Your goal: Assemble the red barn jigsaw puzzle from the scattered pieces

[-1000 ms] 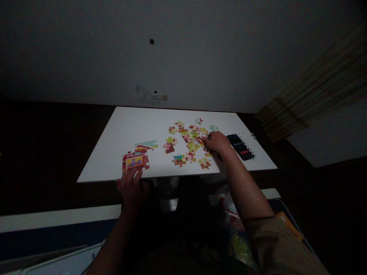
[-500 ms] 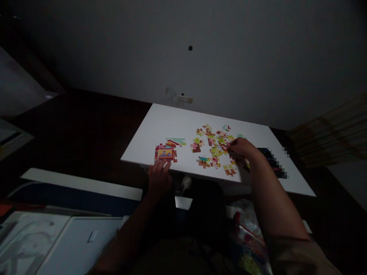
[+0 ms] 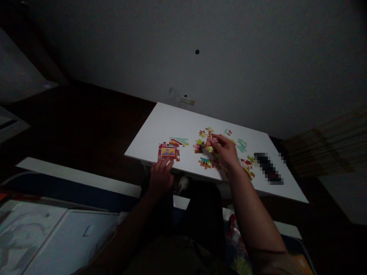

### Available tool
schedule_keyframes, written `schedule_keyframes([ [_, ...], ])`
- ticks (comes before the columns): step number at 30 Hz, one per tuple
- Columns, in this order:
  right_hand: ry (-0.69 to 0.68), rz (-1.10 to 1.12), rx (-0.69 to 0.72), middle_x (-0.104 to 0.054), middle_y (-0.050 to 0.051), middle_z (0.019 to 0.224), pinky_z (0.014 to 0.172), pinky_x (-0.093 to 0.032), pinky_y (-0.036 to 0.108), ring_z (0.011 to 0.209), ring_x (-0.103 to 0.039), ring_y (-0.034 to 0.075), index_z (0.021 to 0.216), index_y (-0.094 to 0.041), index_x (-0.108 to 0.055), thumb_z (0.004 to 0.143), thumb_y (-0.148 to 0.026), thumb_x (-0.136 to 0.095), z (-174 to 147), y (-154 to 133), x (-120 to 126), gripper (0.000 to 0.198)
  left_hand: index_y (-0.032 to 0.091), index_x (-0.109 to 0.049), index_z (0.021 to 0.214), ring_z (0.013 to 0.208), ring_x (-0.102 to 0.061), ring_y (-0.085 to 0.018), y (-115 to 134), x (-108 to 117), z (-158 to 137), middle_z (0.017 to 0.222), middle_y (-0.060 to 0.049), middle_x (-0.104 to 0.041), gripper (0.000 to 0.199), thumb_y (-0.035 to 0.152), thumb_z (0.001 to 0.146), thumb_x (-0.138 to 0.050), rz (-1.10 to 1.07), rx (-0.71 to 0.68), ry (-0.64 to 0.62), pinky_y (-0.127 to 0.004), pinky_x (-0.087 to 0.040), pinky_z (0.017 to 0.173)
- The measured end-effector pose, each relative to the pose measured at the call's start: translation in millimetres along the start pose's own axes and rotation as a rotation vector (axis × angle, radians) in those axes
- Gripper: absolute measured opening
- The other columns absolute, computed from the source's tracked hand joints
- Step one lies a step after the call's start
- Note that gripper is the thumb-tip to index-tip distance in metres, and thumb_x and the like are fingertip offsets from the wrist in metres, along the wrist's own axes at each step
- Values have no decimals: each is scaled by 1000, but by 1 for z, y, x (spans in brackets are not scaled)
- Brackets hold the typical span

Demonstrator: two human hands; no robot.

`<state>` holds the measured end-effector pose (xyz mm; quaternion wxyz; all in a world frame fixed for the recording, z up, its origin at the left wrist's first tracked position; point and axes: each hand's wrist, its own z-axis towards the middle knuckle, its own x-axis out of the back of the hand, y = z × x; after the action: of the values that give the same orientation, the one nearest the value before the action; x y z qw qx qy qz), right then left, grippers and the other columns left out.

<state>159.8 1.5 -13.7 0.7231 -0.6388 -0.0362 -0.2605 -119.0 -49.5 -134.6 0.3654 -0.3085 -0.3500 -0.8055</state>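
Joined puzzle pieces showing a red barn (image 3: 168, 152) lie near the front left of the white table (image 3: 160, 118). My left hand (image 3: 162, 175) rests at the table's front edge, fingers stretched flat, their tips touching the lower side of the barn section. Over the pile of loose pieces, my right hand (image 3: 226, 149) pinches a puzzle piece (image 3: 210, 141) between thumb and fingers, raised off the table. Beneath and around it lie several loose puzzle pieces (image 3: 205, 162), some hidden by the hand and forearm. More pale green pieces (image 3: 241, 145) lie to its right.
A dark pixelated object (image 3: 268, 168) lies at the table's right side. Behind the table stands a grey wall with a socket (image 3: 187, 101). A bench with flat boards (image 3: 71, 236) is at lower left, and a clear plastic bag (image 3: 235, 236) sits beside my right leg.
My right hand has moved left from the right part of the pile, carrying a puzzle piece. My left hand stays by the barn section. The view has shifted slightly.
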Motion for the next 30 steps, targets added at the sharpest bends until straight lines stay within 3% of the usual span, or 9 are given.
schedule_keyframes([
  [5, -226, 355, -128, -70, 2, 85, 63, -52, 30, 72, -65, 17, 103, -27, -64, 75, -41, -68, -22, -14, -60, 32, 19, -51, 131, 136, -34, -28, 0, 4, 0, 141, -9, -48, 48, 18, 83, -51, 1, -8, -19, -50, -18, 114],
  [9, -253, 419, -120, -71, 2, 85, 70, -50, 32, 76, -65, 18, 99, -24, -65, 75, -35, -67, -26, -18, -82, 27, 18, -50, 133, 138, -32, -28, 2, 10, 2, 142, -10, -47, 50, 16, 82, -50, -12, 3, -70, -49, -17, 115],
  [19, -249, 399, -158, -70, 1, 83, 65, -51, 32, 68, -62, 16, 105, -26, -62, 72, -33, -69, -28, -20, -87, 34, 19, -51, 133, 138, -32, -28, 1, 10, 1, 142, -10, -47, 51, 15, 82, -49, -33, 7, -69, -48, -16, 115],
  [30, -232, 465, -192, -66, 0, 87, 69, -56, 34, 75, -67, 18, 108, -27, -61, 70, -27, -71, -30, -12, -88, 39, 19, -51, 132, 138, -32, -27, 1, 12, 2, 142, -10, -46, 50, 15, 82, -49, -46, 8, -87, -48, -16, 115],
])
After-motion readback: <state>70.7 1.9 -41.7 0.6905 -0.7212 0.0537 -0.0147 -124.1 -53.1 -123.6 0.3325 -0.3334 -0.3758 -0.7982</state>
